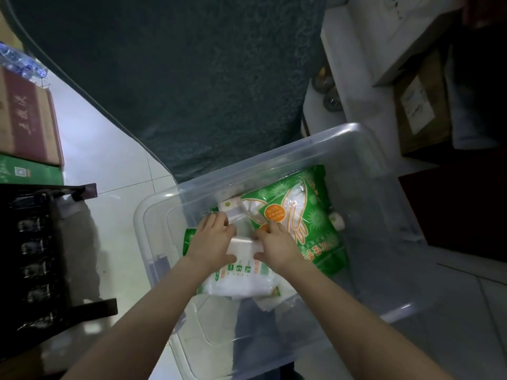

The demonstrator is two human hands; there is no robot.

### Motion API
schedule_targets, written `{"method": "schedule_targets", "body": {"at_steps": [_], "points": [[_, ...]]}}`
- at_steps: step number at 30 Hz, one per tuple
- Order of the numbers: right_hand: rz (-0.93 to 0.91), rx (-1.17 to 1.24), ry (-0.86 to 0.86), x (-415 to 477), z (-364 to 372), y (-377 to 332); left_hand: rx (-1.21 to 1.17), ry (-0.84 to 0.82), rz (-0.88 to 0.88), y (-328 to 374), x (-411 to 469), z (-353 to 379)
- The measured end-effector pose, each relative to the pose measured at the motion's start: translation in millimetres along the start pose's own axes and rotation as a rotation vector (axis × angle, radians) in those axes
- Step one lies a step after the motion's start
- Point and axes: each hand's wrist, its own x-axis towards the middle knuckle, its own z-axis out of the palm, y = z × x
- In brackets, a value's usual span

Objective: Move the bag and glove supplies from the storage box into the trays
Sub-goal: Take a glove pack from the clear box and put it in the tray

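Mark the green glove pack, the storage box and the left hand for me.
green glove pack (307, 204): head view, printed front.
storage box (274, 157): head view, far rim.
left hand (211, 239): head view, back of hand.

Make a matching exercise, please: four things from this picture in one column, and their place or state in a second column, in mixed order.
Things:
1. left hand
2. green glove pack
3. clear storage box
4. red-brown carton

Places or states:
A. on the floor, holding the packs
B. at the far left, outside the box
C. on the left edge of the white pack
D. inside the box, right of both hands

Pairs: 1-C, 2-D, 3-A, 4-B
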Motion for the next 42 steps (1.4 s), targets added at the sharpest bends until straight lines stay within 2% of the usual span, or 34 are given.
{"method": "schedule_targets", "body": {"at_steps": [4, 9, 12, 15, 21, 26, 28, 32, 35, 38, 40, 42], "points": [[0.033, 0.166, 0.048, -22.7, -5.3, 8.2, -0.022, -0.049, 0.077, 17.3, 0.5, -16.0], [0.193, 0.261, 0.219, -53.4, -20.5, 39.0, 0.098, 0.090, 0.272, 56.8, 26.5, -53.9], [0.326, 0.249, 0.285, -58.0, -32.1, 72.1, 0.163, 0.143, 0.330, 91.6, 57.5, -70.4], [0.430, 0.324, 0.254, -48.6, -37.2, 103.7, 0.199, 0.135, 0.343, 122.2, 88.0, -76.5], [0.459, 0.487, 0.086, -32.3, -28.7, 120.6, 0.325, 0.007, 0.408, 131.4, 115.6, -64.9], [0.439, 0.499, 0.187, -33.1, -27.7, 107.3, 0.286, -0.027, 0.368, 107.9, 103.9, -57.8], [0.406, 0.450, 0.151, -31.8, -30.2, 103.0, 0.240, -0.016, 0.344, 97.1, 92.0, -52.9], [0.254, 0.149, 0.058, -24.3, -47.4, 90.2, 0.152, 0.059, 0.228, 78.2, 68.0, -43.3], [0.079, -0.081, 0.178, -11.9, -62.1, 77.4, 0.054, 0.098, 0.081, 64.5, 61.3, -45.1], [-0.037, -0.240, 0.281, 6.4, -76.7, 67.0, 0.001, 0.212, -0.025, 53.1, 62.0, -45.1], [-0.086, -0.285, 0.272, 19.8, -84.8, 63.7, -0.044, 0.226, -0.082, 51.2, 63.9, -42.5], [-0.116, -0.313, 0.210, 30.5, -87.9, 63.0, -0.066, 0.160, -0.144, 52.8, 66.3, -35.0]]}}
